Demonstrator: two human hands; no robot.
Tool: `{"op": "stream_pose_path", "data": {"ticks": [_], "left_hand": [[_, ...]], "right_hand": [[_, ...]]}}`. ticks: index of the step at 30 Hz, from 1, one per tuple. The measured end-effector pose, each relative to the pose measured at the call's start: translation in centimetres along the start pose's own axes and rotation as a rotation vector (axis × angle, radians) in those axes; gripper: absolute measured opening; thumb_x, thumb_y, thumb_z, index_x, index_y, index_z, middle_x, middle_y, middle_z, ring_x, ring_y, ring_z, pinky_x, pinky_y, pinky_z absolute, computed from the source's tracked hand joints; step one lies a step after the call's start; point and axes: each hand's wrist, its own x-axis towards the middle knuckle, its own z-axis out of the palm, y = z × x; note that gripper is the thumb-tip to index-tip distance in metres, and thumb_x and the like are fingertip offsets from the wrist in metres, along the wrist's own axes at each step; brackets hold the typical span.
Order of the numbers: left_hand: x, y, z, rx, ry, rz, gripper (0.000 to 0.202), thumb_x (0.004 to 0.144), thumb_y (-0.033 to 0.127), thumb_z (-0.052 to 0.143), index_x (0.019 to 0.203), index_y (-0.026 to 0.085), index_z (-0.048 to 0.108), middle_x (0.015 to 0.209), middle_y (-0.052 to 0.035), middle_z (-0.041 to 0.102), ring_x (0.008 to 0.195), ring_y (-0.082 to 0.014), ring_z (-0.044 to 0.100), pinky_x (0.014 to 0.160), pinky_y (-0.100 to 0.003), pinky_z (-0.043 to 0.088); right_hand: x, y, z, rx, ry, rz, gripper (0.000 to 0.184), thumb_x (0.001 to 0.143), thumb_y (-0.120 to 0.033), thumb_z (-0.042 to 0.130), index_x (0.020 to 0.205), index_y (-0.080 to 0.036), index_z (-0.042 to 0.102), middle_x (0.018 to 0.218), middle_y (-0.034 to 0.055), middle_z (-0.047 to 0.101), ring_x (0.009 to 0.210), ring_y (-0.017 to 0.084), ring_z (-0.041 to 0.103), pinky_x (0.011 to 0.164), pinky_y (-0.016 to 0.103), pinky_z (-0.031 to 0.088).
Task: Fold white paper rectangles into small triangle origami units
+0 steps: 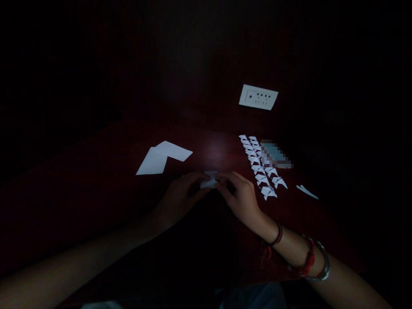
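Gripping a small white paper (pixel 209 184) just below mid-frame, pinched between thumb and fingers of both left hand (pixel 183 191) and right hand (pixel 242 194). Also spotting folded paper shapes (pixel 268 192) lined up right of centre.

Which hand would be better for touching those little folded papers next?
Probably the right hand: it's nearer the folded paper figures; the left hand sits farther away. Both hold the small paper.

From the wearer's head, the single view looks forward and down over the nearby table (pixel 219 156).
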Motion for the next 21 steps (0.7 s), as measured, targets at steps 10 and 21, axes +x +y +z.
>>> {"op": "stream_pose_path", "data": {"ticks": [10, 21], "left_hand": [[0.02, 0.12, 0.0, 0.242, -0.032, 0.102, 0.016, 0.086, 0.021, 0.038, 0.097, 0.019, 0.05, 0.095, -0.0024, 0.056, 0.086, -0.0161, 0.053, 0.077, -0.031, 0.043], [0.08, -0.21, 0.2, 0.296, -0.018, 0.166, 0.016, 0.087, 0.019, 0.037, 0.097, 0.018, 0.049, 0.093, -0.0037, 0.05, 0.084, -0.0158, 0.05, 0.076, -0.031, 0.043]], "right_hand": [[-0.04, 0.03, 0.22, 0.003, -0.03, -0.023, 0.019, 0.077, -0.015, 0.05, 0.092, -0.021, 0.06, 0.086, 0.003, 0.062, 0.08, 0.015, 0.055, 0.074, 0.029, 0.041], [0.15, -0.34, 0.16, -0.026, -0.039, -0.025, 0.013, 0.078, -0.021, 0.051, 0.087, -0.021, 0.062, 0.082, 0.0018, 0.062, 0.076, 0.014, 0.055, 0.071, 0.028, 0.041]]}}
